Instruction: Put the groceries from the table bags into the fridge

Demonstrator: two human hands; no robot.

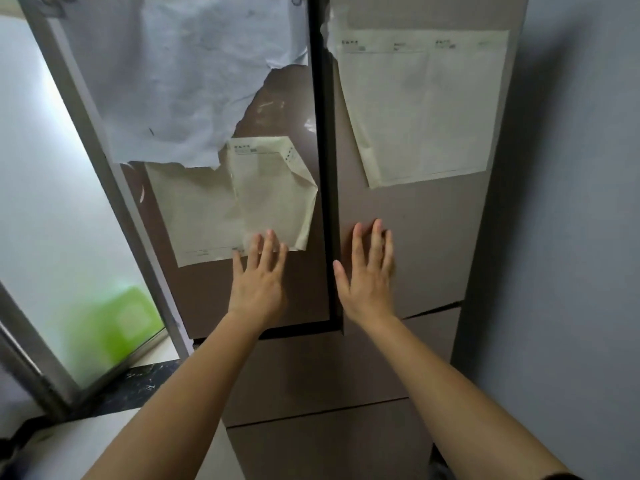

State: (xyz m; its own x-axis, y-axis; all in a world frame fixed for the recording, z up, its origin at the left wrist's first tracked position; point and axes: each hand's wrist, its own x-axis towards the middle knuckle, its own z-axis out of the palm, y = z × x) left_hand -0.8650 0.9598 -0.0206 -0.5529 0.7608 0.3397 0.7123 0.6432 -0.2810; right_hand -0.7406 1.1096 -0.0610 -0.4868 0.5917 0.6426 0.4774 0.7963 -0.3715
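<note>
A brown two-door fridge fills the view. My left hand [259, 275] lies flat, fingers spread, on the left fridge door [298, 188], its fingertips on the lower edge of a yellowed paper sheet [242, 209]. My right hand [369, 271] presses flat on the right fridge door [433, 230], just right of the dark gap [327, 168] between the two doors. Both hands hold nothing. No groceries or bags are in view.
A torn white paper [187, 74] and another yellowed sheet [422, 105] are stuck on the doors. Brown drawer fronts [329, 375] lie below the doors. A frosted glass sliding door [52, 202] with something green behind it stands at left. A grey wall [571, 237] is at right.
</note>
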